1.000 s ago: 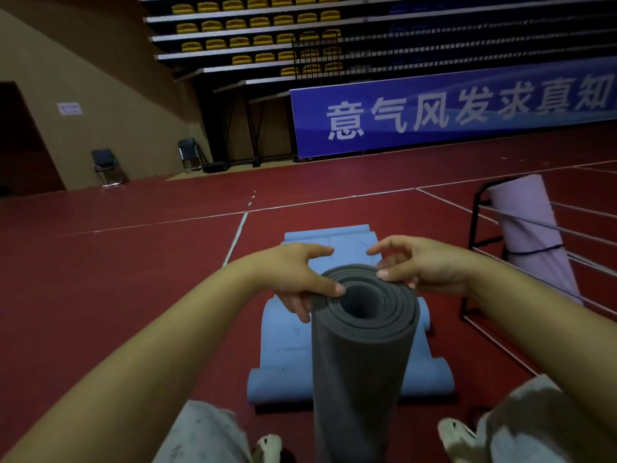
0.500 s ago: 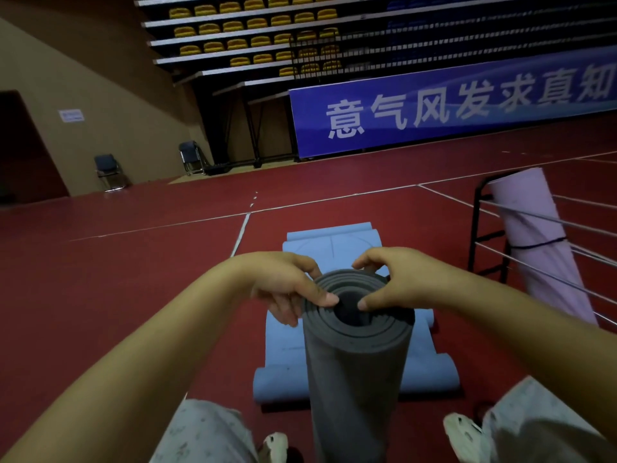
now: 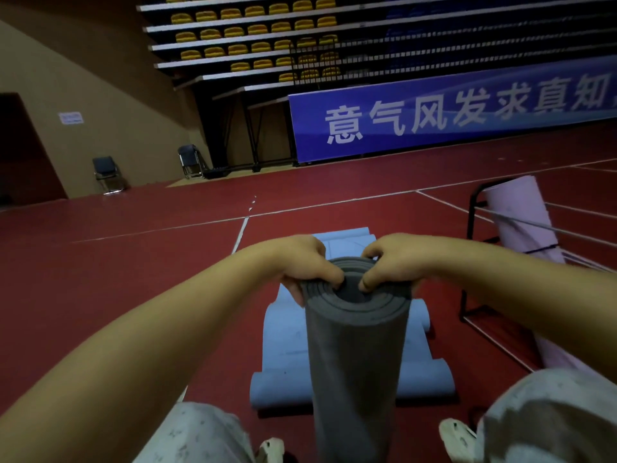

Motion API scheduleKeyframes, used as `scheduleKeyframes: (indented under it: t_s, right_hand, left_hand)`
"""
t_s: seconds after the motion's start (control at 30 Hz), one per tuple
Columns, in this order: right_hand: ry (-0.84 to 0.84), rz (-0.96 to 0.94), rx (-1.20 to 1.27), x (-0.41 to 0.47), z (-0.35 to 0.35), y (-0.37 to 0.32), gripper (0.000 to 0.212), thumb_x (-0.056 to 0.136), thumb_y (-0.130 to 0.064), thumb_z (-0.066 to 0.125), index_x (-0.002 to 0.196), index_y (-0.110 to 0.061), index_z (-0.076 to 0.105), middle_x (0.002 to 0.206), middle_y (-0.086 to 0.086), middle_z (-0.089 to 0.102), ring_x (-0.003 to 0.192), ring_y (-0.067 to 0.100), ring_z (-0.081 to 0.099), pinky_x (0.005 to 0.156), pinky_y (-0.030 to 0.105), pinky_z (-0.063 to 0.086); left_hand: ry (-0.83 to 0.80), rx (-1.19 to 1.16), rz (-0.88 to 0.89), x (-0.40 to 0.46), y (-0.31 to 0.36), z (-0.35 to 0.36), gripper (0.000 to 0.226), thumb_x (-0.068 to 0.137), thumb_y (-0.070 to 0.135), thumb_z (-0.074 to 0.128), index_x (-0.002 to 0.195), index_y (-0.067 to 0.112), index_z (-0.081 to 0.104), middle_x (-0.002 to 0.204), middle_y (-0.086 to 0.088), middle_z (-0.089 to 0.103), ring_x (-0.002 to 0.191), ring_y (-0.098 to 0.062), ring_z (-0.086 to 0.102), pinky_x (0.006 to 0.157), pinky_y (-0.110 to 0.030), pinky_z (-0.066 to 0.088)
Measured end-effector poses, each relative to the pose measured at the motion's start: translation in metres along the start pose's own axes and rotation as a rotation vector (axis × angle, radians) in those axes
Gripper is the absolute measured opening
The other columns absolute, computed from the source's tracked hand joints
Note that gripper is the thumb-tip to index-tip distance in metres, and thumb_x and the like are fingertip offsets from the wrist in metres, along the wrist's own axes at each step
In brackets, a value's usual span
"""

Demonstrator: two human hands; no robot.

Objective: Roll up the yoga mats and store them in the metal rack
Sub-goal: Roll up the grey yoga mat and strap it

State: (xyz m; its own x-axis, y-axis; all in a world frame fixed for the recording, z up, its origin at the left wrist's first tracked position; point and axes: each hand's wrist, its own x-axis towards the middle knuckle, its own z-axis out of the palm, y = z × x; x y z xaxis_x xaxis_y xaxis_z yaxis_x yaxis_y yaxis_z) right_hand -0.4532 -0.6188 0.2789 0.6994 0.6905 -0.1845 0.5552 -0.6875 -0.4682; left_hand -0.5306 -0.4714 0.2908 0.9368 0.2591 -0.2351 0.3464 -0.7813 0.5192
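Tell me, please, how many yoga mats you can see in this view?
3: a grey mat upright at centre, a blue mat on the floor behind it, a pink mat in the metal rack. Others may lie outside the view.

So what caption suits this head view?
Both hands, left and right, grip the upright grey mat's top rim.

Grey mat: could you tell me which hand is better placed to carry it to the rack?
Right, probably. Both hands grip the grey mat's top, but the right hand is on the rack's side.
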Motion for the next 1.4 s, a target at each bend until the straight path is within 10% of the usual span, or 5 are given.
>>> scheduleKeyframes:
  t_s: [0.5,0.63,0.87,1.2,1.4]
  right_hand:
    - [0.681,-0.191,-0.132,-0.021,-0.142,-0.032,0.029,0.08,-0.022,0.074,0.107,-0.015,0.067,0.068,0.002,0.054,0.048,0.009,0.051,0.03,0.011,0.031]
    - [0.773,-0.255,-0.255,0.061,-0.12,0.039,0.031,0.081,-0.027,0.07,0.104,-0.007,0.065,0.097,0.014,0.066,0.095,0.026,0.062,0.065,0.029,0.044]
    - [0.548,-0.134,0.048,0.188,0.043,0.231,0.043,0.07,-0.013,0.067,0.11,-0.002,0.055,0.102,0.019,0.054,0.095,0.03,0.053,0.073,0.03,0.033]
    - [0.049,0.418,0.391,0.165,0.244,0.429,0.078,0.07,-0.028,0.083,0.134,-0.008,0.044,0.128,0.013,0.048,0.113,0.02,0.051,0.099,0.03,0.041]
    - [-0.028,0.805,0.276,0.166,0.35,0.49,0.04,0.081,-0.023,0.06,0.118,-0.008,0.056,0.12,0.017,0.057,0.112,0.036,0.054,0.09,0.037,0.046]
  left_hand:
    - [0.547,-0.083,0.289,0.0,0.105,-0.093,0.029,0.084,0.023,0.071,0.103,0.008,0.055,0.081,-0.006,0.059,0.065,-0.016,0.062,0.042,-0.027,0.055]
    - [0.689,0.092,0.302,0.092,0.088,-0.055,0.039,0.077,0.028,0.071,0.105,0.004,0.059,0.089,-0.011,0.06,0.082,-0.026,0.063,0.055,-0.028,0.048]
    - [0.452,0.161,0.217,0.262,0.013,0.152,0.05,0.079,0.026,0.066,0.118,0.006,0.042,0.123,-0.016,0.046,0.103,-0.039,0.055,0.075,-0.043,0.043]
    - [0.303,0.378,0.526,0.312,-0.035,0.331,0.052,0.058,0.023,0.078,0.108,0.013,0.065,0.102,-0.015,0.059,0.081,-0.038,0.055,0.046,-0.027,0.034]
    - [0.335,0.321,0.579,0.314,-0.051,0.338,0.05,0.065,0.025,0.075,0.112,0.015,0.061,0.109,-0.011,0.055,0.092,-0.033,0.051,0.051,-0.025,0.034]
